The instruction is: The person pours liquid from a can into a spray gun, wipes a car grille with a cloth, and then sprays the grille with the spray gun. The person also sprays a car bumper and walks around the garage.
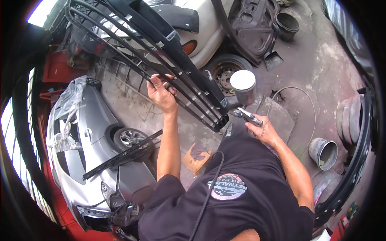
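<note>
A long black slatted car grille slants from the upper left down toward my legs. My left hand is closed around one of its thin bars, near the middle of its left edge. In my right hand is a spray gun, its handle gripped by my fingers. A round cup with a white lid sits on top of the gun. The gun stands close to the grille's lower end, apart from it. Whether my finger presses the trigger is hard to make out.
A silver car, partly draped in plastic sheeting, stands at left. A pale car and a tyred wheel lie beyond the grille. At right are a metal bucket and a thin looping hose. A dark cable crosses my shirt.
</note>
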Demonstrator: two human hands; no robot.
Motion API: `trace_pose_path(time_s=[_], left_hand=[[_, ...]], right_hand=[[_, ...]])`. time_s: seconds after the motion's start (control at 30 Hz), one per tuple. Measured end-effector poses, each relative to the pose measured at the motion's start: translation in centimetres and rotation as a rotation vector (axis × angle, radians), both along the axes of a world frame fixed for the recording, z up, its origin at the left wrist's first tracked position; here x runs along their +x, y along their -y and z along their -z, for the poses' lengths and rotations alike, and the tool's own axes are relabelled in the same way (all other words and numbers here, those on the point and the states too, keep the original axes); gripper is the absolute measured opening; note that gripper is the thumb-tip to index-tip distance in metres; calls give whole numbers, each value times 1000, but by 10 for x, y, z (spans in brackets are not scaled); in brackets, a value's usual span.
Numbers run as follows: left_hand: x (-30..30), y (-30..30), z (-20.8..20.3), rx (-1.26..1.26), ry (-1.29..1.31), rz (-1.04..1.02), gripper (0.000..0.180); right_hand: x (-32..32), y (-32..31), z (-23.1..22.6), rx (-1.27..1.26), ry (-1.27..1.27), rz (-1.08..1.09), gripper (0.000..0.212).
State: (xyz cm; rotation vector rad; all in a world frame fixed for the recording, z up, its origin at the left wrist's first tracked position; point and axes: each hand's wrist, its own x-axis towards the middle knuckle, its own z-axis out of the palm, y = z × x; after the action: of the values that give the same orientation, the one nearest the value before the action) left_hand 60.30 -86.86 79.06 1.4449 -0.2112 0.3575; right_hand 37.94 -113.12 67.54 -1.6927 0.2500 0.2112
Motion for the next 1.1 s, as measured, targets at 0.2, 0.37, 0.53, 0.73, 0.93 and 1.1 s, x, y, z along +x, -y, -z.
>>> trace_pose_path(time_s=[0.2, 0.37, 0.53, 0.73, 0.93, 1.1], left_hand=[[18, 15, 25, 247, -49, 188, 40], [23, 31, 43, 441, -211, 413, 40], [29, 34, 68, 526, -236, 628, 42], [30, 32, 74, 874, -173, 779, 34], [32, 9, 85, 1015, -227, 920, 38], [31, -5, 93, 1039, -282, 968, 41]], right_hand=[[18, 15, -56, -53, 26, 103, 39], [26, 33, -93, -36, 84, 170, 39], [28, 48, -101, -12, 139, 345, 38], [15, 82, -106, 50, 90, 564, 24], [3, 118, -93, 6, 105, 765, 26], [-9, 138, -89, -93, 54, 878, 28]])
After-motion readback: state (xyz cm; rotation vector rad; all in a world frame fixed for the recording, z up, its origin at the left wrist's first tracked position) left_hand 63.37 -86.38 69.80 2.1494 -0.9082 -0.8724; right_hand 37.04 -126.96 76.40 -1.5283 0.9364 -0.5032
